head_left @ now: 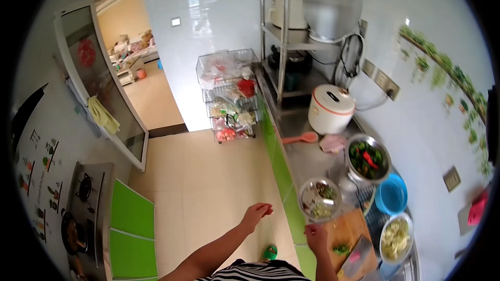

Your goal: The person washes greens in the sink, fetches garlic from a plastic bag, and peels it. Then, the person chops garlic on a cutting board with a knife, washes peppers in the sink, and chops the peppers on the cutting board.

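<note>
Round metal bowl (319,198) overhangs the steel counter (304,158) edge; right hand (315,237), loosely closed, empty, touches below it. Left hand (256,213) hangs loosely curled, empty, above open tiled floor (208,187).

A single view is supplied, taken from a head-worn camera. It is directed forward and steeply downward through a wide fisheye lens. Both hands are seen close below; the counter (307,156) runs along the right, the floor (208,187) lies beneath.
</note>
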A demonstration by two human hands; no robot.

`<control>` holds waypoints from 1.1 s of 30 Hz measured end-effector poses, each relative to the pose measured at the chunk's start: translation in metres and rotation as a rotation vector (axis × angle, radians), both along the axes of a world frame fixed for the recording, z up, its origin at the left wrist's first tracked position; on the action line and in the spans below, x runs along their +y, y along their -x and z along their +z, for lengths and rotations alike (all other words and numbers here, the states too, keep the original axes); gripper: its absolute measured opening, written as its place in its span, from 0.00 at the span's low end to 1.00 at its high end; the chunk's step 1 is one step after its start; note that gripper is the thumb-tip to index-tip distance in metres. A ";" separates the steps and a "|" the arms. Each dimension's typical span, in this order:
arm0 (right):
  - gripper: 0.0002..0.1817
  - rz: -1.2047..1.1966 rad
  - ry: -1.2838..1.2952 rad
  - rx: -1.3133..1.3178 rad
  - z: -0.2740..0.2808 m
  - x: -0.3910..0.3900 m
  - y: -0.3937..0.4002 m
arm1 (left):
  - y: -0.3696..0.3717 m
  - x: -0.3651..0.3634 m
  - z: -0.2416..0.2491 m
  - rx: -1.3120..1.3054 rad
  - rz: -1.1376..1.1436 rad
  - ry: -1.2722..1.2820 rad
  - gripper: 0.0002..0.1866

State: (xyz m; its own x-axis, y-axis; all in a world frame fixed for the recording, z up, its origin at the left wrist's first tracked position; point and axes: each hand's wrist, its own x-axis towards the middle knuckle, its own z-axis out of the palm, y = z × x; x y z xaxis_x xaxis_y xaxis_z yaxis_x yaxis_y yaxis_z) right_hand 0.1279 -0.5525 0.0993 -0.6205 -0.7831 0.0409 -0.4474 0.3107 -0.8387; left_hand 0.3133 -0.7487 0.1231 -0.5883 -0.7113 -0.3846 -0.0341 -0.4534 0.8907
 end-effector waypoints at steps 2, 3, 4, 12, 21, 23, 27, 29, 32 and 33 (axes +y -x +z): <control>0.07 0.162 0.076 0.066 0.005 -0.053 0.001 | -0.005 -0.037 -0.010 0.022 0.079 -0.014 0.13; 0.07 0.229 0.079 0.097 0.005 -0.077 0.000 | -0.010 -0.053 -0.013 0.024 0.132 -0.041 0.13; 0.07 0.244 0.082 0.087 0.016 -0.103 -0.003 | -0.017 -0.067 -0.006 -0.015 0.186 -0.035 0.13; 0.04 0.405 0.166 0.264 0.035 -0.296 0.008 | -0.063 -0.193 -0.022 -0.046 0.377 -0.110 0.13; 0.02 0.189 0.182 0.326 0.040 -0.493 -0.014 | -0.110 -0.410 0.007 -0.093 0.339 0.048 0.13; 0.02 0.153 0.203 0.350 0.050 -0.523 -0.019 | -0.107 -0.452 0.008 -0.094 0.339 0.028 0.13; 0.03 0.076 0.238 0.372 0.059 -0.582 -0.016 | -0.091 -0.511 -0.005 -0.072 0.278 -0.018 0.13; 0.03 0.093 0.232 0.383 0.057 -0.609 -0.004 | -0.078 -0.539 -0.005 -0.057 0.250 -0.018 0.14; 0.04 0.080 0.225 0.424 0.044 -0.657 0.024 | -0.059 -0.587 -0.006 0.006 0.222 0.030 0.16; 0.04 0.086 0.214 0.416 0.039 -0.674 0.033 | -0.055 -0.604 -0.005 -0.003 0.226 0.019 0.16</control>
